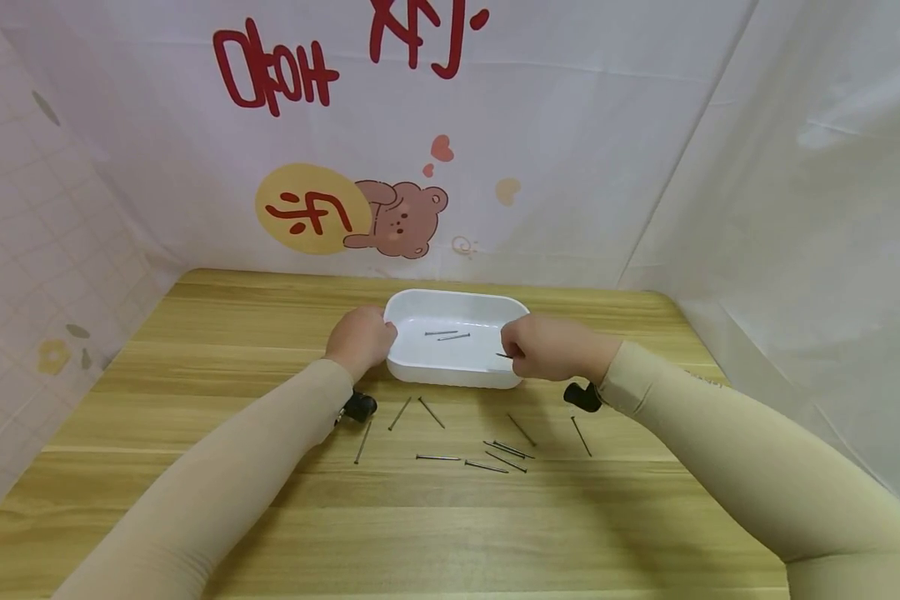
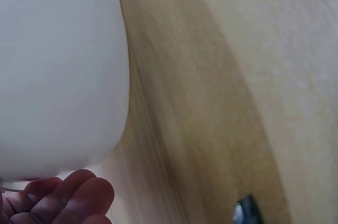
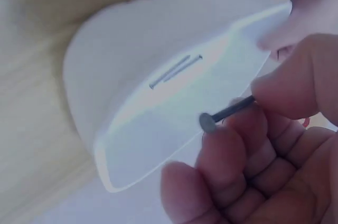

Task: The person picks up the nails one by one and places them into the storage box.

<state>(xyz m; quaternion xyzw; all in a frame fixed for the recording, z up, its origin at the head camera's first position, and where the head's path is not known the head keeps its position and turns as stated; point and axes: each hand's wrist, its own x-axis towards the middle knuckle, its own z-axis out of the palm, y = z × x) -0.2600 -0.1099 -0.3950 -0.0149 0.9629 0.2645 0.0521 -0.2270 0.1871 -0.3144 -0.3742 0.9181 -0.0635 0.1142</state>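
- currently pinching a nail [image 3: 233,109] in the right grip [image 1: 555,346], between thumb and fingers, head end sticking out; held over the right end of the white tray [image 1: 450,377].
- steadying the tray's left end with the left grip [image 1: 360,340], fingers curled at the edge; partly cut off in the left wrist view.
- containing, near the middle of the tray, two nails [image 3: 182,68] close beside each other.
- littering the wooden tabletop [image 1: 390,533] on the near side of the tray with loose nails [image 1: 438,457], some bunched, others well apart.
- hiding part of the tray's right end and most of the pinched nail behind the right grip in the head view.
- crowding the leftmost loose nail with a black wrist device [image 1: 360,407], just beside it.
- backed by white cloth [image 1: 570,150] printed with a bear [image 1: 407,221].
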